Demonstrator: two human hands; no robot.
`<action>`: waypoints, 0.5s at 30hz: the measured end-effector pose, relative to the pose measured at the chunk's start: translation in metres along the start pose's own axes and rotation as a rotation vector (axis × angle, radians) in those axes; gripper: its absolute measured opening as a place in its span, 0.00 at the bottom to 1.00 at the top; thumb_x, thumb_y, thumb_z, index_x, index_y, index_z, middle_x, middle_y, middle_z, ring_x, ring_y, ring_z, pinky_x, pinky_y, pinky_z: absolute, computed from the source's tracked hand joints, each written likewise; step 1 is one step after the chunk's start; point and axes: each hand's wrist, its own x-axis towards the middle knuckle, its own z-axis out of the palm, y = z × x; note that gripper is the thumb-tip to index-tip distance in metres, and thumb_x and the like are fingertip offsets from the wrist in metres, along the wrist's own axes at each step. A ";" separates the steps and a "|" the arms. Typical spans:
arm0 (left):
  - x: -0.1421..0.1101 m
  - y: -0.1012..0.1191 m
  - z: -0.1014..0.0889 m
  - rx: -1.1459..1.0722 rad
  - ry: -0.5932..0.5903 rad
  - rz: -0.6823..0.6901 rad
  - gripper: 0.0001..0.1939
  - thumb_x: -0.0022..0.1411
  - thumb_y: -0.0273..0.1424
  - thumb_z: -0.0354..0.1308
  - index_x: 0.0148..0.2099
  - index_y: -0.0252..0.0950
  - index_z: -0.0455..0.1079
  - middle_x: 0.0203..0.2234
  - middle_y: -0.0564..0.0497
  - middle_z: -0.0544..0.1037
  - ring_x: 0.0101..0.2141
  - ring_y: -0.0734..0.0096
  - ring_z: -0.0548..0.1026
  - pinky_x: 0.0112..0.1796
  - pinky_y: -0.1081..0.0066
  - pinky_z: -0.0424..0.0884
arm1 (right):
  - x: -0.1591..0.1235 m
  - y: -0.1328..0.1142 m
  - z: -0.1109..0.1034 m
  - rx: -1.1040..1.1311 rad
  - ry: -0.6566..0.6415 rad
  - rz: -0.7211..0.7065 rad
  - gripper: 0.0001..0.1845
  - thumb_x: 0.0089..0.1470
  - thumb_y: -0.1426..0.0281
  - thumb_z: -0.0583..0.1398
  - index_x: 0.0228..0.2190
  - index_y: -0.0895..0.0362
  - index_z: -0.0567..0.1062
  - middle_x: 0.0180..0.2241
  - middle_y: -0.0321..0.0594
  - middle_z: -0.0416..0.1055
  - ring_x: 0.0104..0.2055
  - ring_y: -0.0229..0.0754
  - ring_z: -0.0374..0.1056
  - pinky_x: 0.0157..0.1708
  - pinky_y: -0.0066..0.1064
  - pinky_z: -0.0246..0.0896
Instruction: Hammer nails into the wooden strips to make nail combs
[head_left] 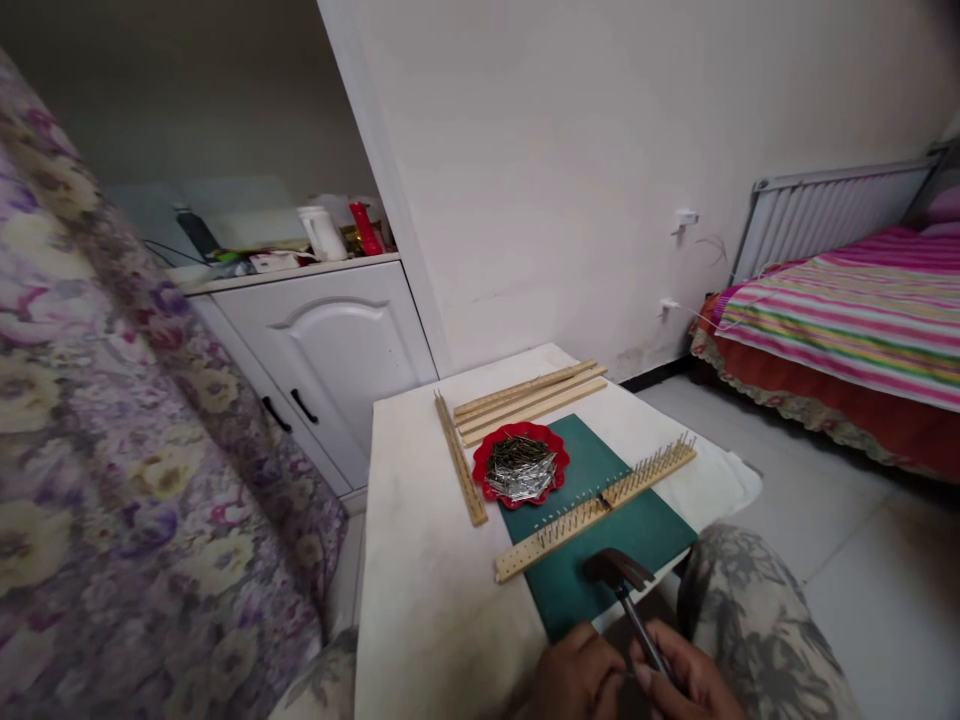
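My right hand (pixel 686 680) is wrapped round the handle of a claw hammer (pixel 643 632); the dark head lies over the lower edge of a green mat. Close beside it my left hand (pixel 577 672) has its fingers curled together, and whatever they may hold is hidden. A wooden strip (pixel 561 537) lies slantwise across the green mat (pixel 577 440). Rows of nails stand upright in the strip, while its near left end shows bare holes. Behind the strip, a red scalloped dish (pixel 480 478) holds many loose nails (pixel 521 470), some dark and some silvery.
Several wooden strips (pixel 532 395) lie at the back of the white table (pixel 420 560), and another strip (pixel 459 460) lies left of the dish. My knee (pixel 757 610) is at the table's right front. A flowered curtain (pixel 150 450) hangs left; a bed (pixel 847 320) stands right.
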 end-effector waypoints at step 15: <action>0.005 0.003 0.058 -1.293 0.358 -0.569 0.20 0.35 0.43 0.67 0.22 0.33 0.65 0.11 0.55 0.68 0.15 0.77 0.65 0.20 0.76 0.58 | -0.004 0.005 0.007 0.284 0.018 -0.059 0.20 0.45 0.52 0.62 0.25 0.55 0.65 0.16 0.27 0.63 0.15 0.28 0.50 0.17 0.21 0.43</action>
